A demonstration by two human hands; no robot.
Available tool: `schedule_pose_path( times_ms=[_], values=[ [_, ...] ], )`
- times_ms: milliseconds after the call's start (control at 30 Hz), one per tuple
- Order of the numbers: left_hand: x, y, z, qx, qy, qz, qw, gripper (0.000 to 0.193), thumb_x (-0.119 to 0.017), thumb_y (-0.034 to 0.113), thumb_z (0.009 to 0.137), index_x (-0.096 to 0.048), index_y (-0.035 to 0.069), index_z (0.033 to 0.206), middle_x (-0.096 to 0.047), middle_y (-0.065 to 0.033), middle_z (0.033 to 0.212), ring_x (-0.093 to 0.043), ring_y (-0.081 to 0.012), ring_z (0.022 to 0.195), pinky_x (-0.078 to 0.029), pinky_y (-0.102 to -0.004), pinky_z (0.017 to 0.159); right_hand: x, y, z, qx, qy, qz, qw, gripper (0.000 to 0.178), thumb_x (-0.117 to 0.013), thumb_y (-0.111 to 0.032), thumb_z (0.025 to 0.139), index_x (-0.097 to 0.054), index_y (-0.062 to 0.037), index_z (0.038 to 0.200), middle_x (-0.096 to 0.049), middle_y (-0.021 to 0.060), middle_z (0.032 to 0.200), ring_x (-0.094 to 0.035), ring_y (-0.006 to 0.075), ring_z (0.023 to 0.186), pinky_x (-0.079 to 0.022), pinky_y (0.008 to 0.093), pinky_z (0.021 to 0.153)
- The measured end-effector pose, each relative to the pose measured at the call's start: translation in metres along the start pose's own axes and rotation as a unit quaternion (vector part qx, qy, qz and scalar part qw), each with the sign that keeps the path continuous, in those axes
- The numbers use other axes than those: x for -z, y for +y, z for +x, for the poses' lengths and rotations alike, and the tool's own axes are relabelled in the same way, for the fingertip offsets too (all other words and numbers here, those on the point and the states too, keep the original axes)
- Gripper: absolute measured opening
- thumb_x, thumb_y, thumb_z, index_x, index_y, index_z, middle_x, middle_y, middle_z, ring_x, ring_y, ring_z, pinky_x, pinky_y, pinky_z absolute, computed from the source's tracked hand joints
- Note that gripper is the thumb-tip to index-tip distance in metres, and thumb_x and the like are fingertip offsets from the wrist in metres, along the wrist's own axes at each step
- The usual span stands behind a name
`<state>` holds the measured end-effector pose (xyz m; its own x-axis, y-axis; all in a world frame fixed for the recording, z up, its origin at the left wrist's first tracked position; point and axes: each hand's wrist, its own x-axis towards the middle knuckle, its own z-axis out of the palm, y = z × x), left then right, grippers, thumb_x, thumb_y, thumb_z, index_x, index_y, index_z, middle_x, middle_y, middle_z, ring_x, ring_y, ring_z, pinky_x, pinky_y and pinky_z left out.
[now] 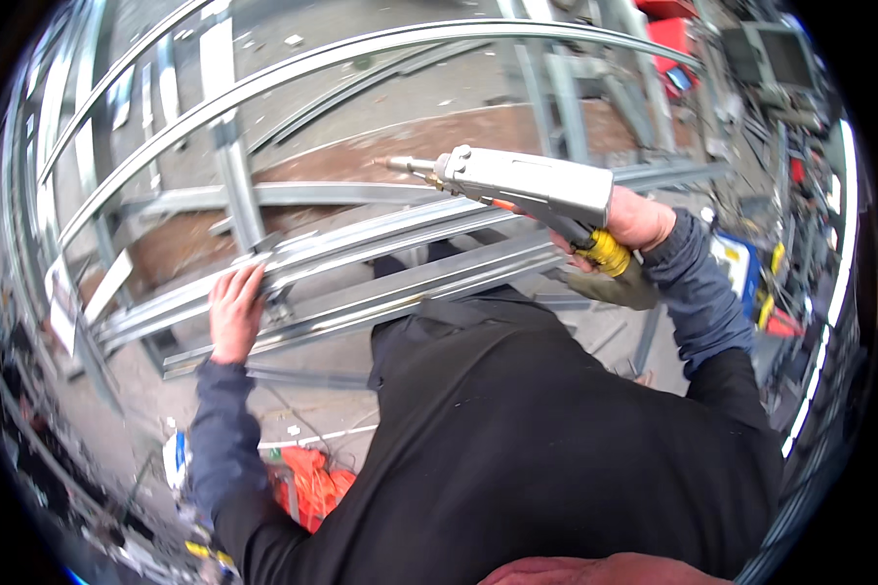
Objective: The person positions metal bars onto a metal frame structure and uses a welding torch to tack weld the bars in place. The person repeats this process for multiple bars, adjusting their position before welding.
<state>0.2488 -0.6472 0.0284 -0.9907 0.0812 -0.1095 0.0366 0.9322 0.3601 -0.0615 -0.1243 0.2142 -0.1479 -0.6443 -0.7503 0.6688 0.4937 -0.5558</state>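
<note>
Tool Raised, Frame Joined in Part

The person's right hand (639, 216) is wrapped around the grip of a silver gun-shaped tool (537, 182), which is held above the metal rails (361, 239) with its narrow nozzle pointing left. The left hand (236, 307) lies on the rails near the foot of a metal strut (232, 166), fingers together and slightly bent; whether they grip the metal or merely rest on it cannot be told.

The work looks partway along. Rails and struts stand laid out as a framework, and the strut meets the rails just beside the left fingers. The nozzle appears clear of any joint, so no fastening seems under way. Which joints are secured, and how many remain, is too small to tell.
</note>
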Motion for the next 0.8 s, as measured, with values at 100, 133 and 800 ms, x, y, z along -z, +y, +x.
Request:
schedule_pose_path(
  times_ms=[100, 133, 800],
  values=[
    [0.029, 0.022, 0.012, 0.014, -0.06, -0.024, 0.998, 0.063, -0.079, 0.003, 0.083, -0.068, 0.006, 0.146, -0.068, -0.012, 0.145, -0.061, -0.0361, 0.134, -0.048, -0.048, 0.115, 0.013, 0.047, -0.066, 0.121, 0.054, 0.058, 0.99, 0.046, -0.06, -0.046, 0.114, -0.069, -0.0041, 0.131, -0.071, 0.0069, 0.099, -0.074, 0.0187, 0.076, -0.062, 0.0313, 0.067],
    [0.032, 0.023, 0.01, 0.028, -0.072, -0.027, 0.997, 0.059, -0.079, 0.003, 0.084, -0.07, 0.005, 0.142, -0.069, -0.013, 0.143, -0.062, -0.0369, 0.133, -0.049, -0.0481, 0.114, 0.02, 0.064, -0.086, 0.124, 0.097, 0.068, 0.985, 0.06, -0.062, -0.054, 0.111, -0.063, -0.0038, 0.142, -0.07, 0.0071, 0.099, -0.073, 0.0177, 0.074, -0.062, 0.0304, 0.066],
    [-0.188, 0.429, 0.231, 0.028, 0.165, -0.033, 0.985, 0.06, -0.091, 0.034, 0.085, -0.07, 0.016, 0.138, -0.068, -0.0067, 0.133, -0.06, -0.0336, 0.125, -0.043, -0.049, 0.112, 0.192, 0.23, -0.258, 0.105, 0.084, 0.012, 0.991, 0.058, -0.053, -0.039, 0.12, -0.049, -0.0056, 0.166, -0.071, 0.004, 0.133, -0.067, 0.0121, 0.099, -0.059, 0.0306, 0.087]
  ],
)
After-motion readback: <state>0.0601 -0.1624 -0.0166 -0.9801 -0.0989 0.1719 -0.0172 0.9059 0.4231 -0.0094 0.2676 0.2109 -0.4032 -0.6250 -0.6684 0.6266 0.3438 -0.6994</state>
